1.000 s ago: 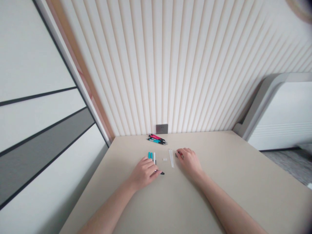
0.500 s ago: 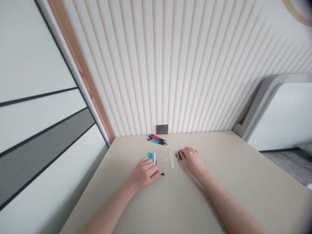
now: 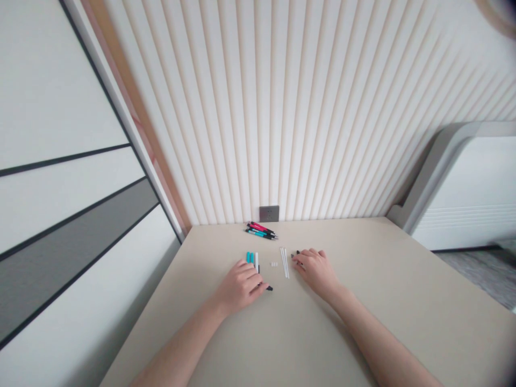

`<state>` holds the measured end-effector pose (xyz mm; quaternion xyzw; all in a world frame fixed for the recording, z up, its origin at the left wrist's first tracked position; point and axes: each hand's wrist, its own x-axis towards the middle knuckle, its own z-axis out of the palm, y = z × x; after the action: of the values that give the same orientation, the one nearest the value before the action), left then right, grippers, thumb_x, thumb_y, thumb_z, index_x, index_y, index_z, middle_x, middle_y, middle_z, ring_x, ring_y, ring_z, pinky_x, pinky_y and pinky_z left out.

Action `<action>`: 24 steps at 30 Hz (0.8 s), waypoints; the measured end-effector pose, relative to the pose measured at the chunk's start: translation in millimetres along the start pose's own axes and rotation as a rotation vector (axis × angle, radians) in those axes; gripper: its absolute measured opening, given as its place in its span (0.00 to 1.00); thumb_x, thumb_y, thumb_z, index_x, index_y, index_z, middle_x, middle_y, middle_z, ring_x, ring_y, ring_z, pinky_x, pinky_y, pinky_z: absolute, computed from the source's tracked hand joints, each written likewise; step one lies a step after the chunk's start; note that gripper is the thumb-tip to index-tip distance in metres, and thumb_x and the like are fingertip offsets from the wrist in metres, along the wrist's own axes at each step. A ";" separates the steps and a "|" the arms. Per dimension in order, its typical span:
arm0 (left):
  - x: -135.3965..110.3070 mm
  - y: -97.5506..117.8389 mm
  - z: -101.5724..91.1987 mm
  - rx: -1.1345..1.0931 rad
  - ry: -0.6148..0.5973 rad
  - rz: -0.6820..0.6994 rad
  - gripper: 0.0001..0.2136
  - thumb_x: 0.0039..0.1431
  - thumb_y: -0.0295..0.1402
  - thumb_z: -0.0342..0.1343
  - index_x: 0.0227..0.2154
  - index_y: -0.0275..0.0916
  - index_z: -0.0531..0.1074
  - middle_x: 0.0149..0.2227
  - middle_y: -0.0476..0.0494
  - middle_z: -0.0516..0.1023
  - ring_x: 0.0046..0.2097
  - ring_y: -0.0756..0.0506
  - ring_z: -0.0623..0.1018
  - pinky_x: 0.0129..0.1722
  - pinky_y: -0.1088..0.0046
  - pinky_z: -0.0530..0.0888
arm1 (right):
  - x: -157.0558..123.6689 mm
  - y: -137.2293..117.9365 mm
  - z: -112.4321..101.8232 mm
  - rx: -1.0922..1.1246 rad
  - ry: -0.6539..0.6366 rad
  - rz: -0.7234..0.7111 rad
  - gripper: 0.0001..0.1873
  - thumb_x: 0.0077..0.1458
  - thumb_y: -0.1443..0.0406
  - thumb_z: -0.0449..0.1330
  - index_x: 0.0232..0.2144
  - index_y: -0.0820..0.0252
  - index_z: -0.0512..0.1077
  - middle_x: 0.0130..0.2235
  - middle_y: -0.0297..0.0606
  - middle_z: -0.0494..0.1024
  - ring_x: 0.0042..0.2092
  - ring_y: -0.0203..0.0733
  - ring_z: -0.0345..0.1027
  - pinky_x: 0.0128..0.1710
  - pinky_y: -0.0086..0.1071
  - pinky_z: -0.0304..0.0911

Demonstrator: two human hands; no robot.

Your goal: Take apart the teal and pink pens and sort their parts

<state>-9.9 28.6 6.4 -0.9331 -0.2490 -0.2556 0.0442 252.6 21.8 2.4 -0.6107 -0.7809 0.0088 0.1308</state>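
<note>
My left hand (image 3: 238,286) rests on the beige table (image 3: 387,301) with its fingers curled round a black pen part (image 3: 267,287) whose tip sticks out to the right. Just above that hand lie two teal pen barrels (image 3: 250,257) and a white one. My right hand (image 3: 317,269) lies to the right, fingers bent over small dark pen parts (image 3: 297,257) at its fingertips. Between the hands lie two thin white refill tubes (image 3: 284,262) and tiny white pieces (image 3: 273,264).
A bundle of assembled pens, red and teal with black (image 3: 260,230), lies near the back edge below a grey wall socket (image 3: 269,213). A ribbed wall rises behind the table. A white cabinet (image 3: 463,193) stands at the right.
My right hand has shifted slightly among the small dark parts, its fingers now bent down over them. The left hand has stayed in place.
</note>
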 end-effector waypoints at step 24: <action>-0.8 -0.7 2.6 -0.013 -0.005 -0.002 0.12 0.65 0.33 0.51 0.25 0.38 0.69 0.25 0.49 0.71 0.31 0.48 0.69 0.37 0.69 0.63 | 9.8 2.8 11.5 -0.035 -0.011 -0.025 0.14 0.65 0.66 0.52 0.42 0.46 0.77 0.42 0.37 0.77 0.45 0.42 0.67 0.43 0.35 0.50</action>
<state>-9.6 29.4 3.7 -0.9338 -0.2482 -0.2551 0.0373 250.7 33.5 -7.3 -0.6029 -0.7893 -0.0032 0.1162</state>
